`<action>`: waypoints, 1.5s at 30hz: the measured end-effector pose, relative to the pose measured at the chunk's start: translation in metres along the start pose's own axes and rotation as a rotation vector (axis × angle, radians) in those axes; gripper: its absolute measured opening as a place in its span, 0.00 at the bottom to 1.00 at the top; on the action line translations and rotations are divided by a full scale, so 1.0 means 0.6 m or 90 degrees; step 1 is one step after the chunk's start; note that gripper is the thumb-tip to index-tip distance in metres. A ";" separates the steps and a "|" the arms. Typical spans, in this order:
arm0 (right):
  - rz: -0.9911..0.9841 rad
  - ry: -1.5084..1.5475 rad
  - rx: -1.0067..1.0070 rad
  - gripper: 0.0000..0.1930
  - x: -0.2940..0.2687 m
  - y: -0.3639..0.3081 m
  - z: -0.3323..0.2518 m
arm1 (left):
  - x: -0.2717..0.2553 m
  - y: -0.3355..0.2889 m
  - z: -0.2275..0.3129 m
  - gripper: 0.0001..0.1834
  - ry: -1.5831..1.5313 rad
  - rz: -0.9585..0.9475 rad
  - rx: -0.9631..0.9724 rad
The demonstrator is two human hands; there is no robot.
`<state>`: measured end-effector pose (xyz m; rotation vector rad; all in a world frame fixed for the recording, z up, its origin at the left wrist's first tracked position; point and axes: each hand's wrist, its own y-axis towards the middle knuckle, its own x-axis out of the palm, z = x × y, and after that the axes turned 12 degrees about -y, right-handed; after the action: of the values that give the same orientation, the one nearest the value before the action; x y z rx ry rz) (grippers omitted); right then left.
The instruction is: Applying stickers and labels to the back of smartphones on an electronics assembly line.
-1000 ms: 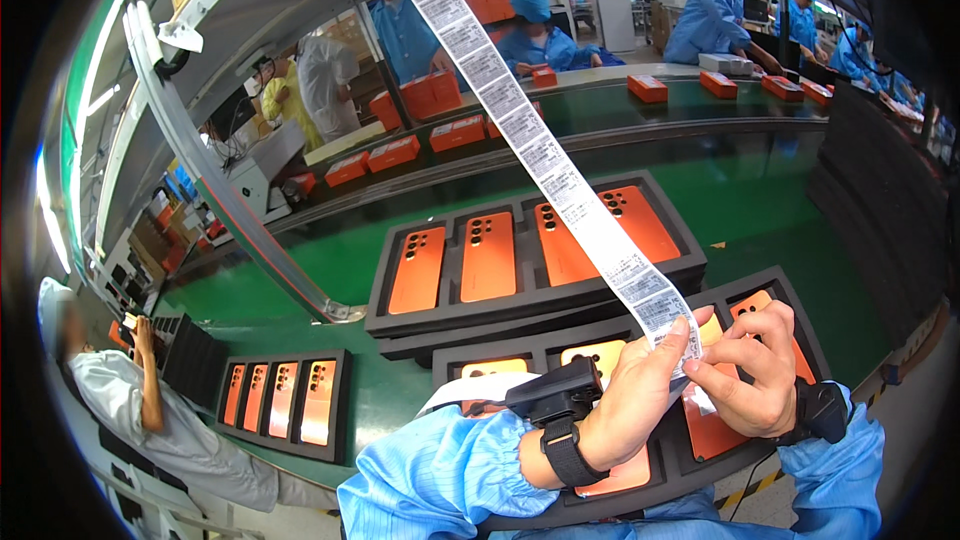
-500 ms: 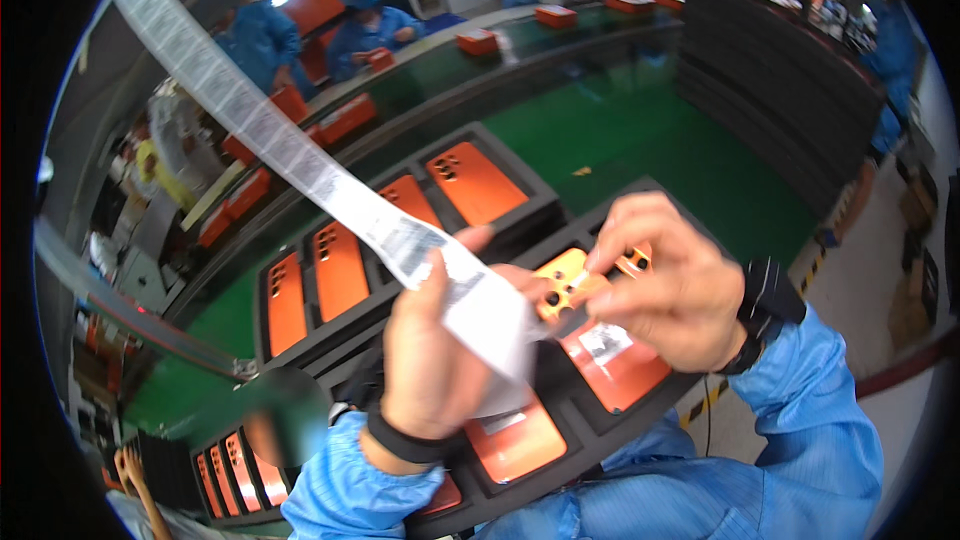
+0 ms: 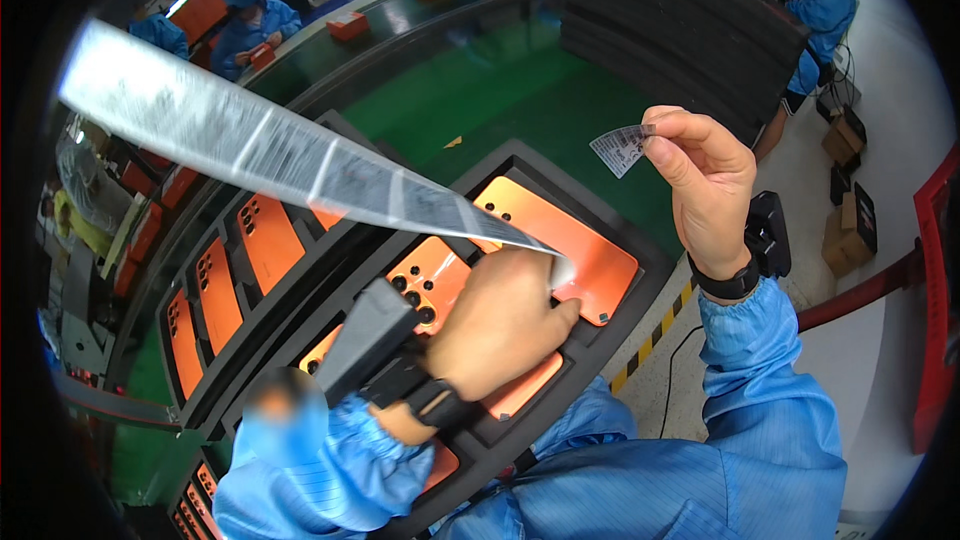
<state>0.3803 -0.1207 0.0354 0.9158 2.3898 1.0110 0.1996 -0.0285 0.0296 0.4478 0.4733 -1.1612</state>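
The right hand [image 3: 712, 180] and left hand [image 3: 500, 320], together at the end of the label strip [image 3: 340, 175] a second ago, are now well apart. The right has risen from four o'clock to between two and three, pinching a single label [image 3: 620, 150] clear of the strip. The left has shifted toward half past five. The strip's far end has swung to ten o'clock, the black stack [image 3: 680, 40] from three toward one.

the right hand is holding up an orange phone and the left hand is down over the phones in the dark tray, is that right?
Not quite: the right hand is holding up a small see-through printed label, not an orange phone, as the head view shows. The left hand is down over the orange phones in the dark tray.
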 end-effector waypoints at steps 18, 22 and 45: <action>-0.095 -0.119 0.089 0.09 -0.045 -0.044 0.116 | 0.382 0.258 -0.162 0.11 0.283 0.890 -0.463; -0.065 -0.152 0.122 0.07 -0.068 -0.058 0.140 | 0.175 0.083 -0.032 0.09 0.308 0.157 -0.126; -0.142 -0.072 0.211 0.03 -0.055 -0.076 0.122 | 0.077 -0.107 0.019 0.07 0.248 0.029 0.182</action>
<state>0.4265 -0.1320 -0.0440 0.7645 2.5348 0.4763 0.1557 -0.0912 0.0069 0.9381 0.6319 -1.1039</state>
